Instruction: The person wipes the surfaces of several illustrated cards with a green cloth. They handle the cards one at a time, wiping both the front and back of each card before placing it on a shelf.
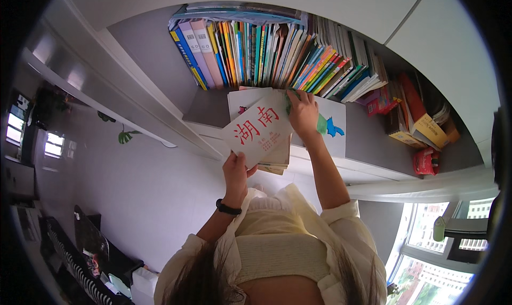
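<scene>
My left hand [237, 171] grips the lower edge of a white card [256, 131] printed with red characters, tilted over the shelf's front. At the card's upper right corner is my right hand [305, 115], its fingers bent over a green cloth [321, 124]; part of the cloth is hidden under the hand. White sheets with a pink shape [242, 110] and a blue shape [335, 128] lie on the shelf behind and beside the card. Below the card, a stack of cards or thin books [280, 161] juts past the shelf's edge.
A row of upright books [256, 55] fills the back of the grey shelf [366, 145]. To the right stand box files [430, 127] and a red container [426, 161]. A white panel edge [132, 81] runs along the left. Windows [432, 261] are at the lower right.
</scene>
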A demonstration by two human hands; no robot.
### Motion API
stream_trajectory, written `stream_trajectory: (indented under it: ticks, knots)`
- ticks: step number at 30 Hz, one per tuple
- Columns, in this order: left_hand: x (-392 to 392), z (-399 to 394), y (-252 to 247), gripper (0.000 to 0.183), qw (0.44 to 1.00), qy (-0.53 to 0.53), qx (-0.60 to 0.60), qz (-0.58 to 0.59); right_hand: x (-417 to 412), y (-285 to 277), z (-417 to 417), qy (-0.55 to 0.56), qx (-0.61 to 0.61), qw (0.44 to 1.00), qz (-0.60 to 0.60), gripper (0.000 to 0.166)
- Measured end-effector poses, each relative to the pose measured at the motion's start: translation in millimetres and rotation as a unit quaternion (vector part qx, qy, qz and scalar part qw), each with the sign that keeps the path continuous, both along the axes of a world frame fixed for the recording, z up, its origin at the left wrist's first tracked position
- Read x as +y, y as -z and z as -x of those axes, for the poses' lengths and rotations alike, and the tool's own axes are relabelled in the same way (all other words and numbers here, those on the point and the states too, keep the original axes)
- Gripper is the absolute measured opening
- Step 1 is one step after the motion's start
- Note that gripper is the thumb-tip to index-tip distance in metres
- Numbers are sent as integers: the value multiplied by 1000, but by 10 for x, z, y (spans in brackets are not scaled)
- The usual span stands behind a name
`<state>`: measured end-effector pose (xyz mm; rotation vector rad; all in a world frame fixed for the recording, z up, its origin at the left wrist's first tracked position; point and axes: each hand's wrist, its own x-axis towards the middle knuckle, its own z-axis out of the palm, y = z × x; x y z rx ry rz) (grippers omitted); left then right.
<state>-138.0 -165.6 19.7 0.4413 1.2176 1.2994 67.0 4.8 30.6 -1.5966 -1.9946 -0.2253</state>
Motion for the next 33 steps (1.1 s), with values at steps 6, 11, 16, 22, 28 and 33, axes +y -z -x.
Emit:
stream_trajectory:
  ticks: [6, 11, 16, 22, 28, 33]
  knots:
    - [-3, -64, -104, 22, 1000, -11, -11, 9, -948, -223, 593, -259, 70, 962, 59, 42]
    - [-17, -17, -53, 25, 1000, -3, -24, 4, -1013, -111, 632, -227, 14, 972, 56, 44]
    - [-34, -16, -83, 29, 1000, 0, -20, 2, -591, -34, 304, -164, 9, 986, 40, 49]
    - [-10, 0, -27, 29, 1000, 19, -5, 2, -129, 89, -49, -68, 50, 996, 19, 47]
    - [-6, -59, -127, 25, 1000, -16, -7, 8, -603, -486, 320, -142, 80, 987, -2, 51]
    - [18, -8, -35, 24, 999, 3, -39, -6, -914, -220, 919, -362, 42, 928, 83, 48]
